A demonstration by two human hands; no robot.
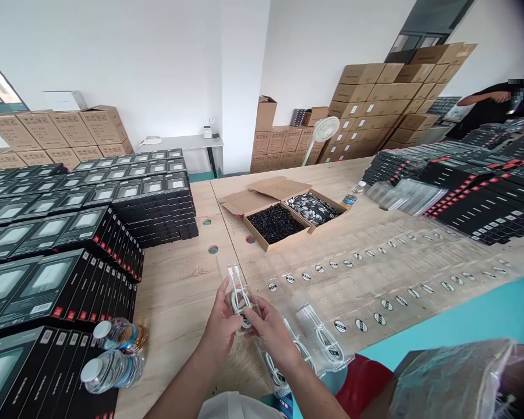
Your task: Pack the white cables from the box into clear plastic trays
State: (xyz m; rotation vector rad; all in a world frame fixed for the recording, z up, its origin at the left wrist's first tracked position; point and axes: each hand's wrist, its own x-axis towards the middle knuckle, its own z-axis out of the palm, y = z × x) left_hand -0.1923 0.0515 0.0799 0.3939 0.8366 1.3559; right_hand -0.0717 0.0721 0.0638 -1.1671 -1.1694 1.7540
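My left hand [219,326] and my right hand [268,330] meet over the near edge of the wooden table [179,291]. Both pinch a coiled white cable in a clear plastic bag [239,294], its two connector ends pointing away from me. More bagged white cables [318,343] lie just right of my right hand. Rows of flat clear bags with round stickers [397,273] spread across the table to the right.
Stacks of black product boxes [61,244] fill the left side, with two water bottles [113,352] in front. An open cardboard box of small black parts [279,221] sits mid-table. Black and red packs [484,192] pile at right. A person [493,105] stands far right by stacked cartons [375,105].
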